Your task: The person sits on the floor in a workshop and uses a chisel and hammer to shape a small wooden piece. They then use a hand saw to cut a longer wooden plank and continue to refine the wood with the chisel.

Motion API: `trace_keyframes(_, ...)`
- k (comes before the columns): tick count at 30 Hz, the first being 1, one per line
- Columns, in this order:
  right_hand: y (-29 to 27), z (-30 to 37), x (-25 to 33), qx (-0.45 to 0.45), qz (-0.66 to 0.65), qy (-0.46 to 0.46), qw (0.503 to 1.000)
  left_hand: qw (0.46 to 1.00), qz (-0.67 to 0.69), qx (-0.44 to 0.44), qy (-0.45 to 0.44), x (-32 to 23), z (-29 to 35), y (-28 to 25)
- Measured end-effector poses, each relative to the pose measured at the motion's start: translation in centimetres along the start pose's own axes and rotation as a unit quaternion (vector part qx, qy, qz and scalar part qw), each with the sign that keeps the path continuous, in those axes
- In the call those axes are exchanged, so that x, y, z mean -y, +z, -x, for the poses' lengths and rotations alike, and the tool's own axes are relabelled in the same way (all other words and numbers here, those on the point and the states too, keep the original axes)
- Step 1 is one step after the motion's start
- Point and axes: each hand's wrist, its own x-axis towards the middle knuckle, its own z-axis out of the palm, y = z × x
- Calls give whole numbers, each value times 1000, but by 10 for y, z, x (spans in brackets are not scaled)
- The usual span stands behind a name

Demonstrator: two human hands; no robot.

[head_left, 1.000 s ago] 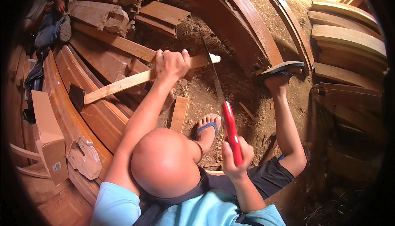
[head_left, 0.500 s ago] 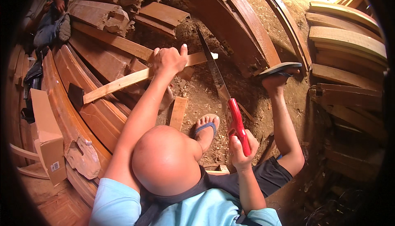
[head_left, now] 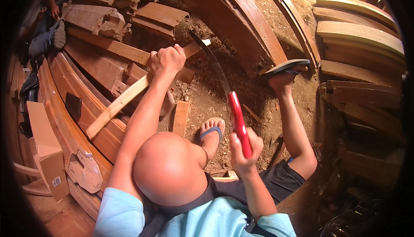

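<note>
My left hand [head_left: 167, 62] is closed over a pale wooden strip [head_left: 117, 108], which slants up from lower left to upper right. In my right hand [head_left: 246, 150] is the red handle of a handsaw [head_left: 237, 118]. The saw's dark, narrow blade curves up and to the left, visibly bowed. It crosses the strip just short of the pale far end, beyond my left hand. Whether the teeth are in the wood, I cannot tell. My palm hides the strip's middle.
Curved brown boards [head_left: 92, 120] lie to the left, beside a cardboard box [head_left: 51, 163] and a dark phone-like slab [head_left: 73, 106]. Stacked planks [head_left: 362, 36] stand at right. A large brown beam [head_left: 224, 25] lies ahead. Another person's hand [head_left: 54, 10] shows at upper left.
The wooden strip has turned to a steeper slant, its near end lower. The saw blade has gone from nearly straight to bowed. Both hands keep their grips, and the whole view has shifted slightly.
</note>
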Motion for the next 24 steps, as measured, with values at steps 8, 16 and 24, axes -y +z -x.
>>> trace_keyframes(8,-36,15,2,59,-6,21,998,1000,-1,0,-4,2,-2,-6)
trace_keyframes(16,-95,86,-4,-45,-58,23,997,999,34,2,41,1,0,-11)
trace_keyframes(24,-104,98,-6,-197,-130,161,958,976,-58,-60,202,6,3,0)
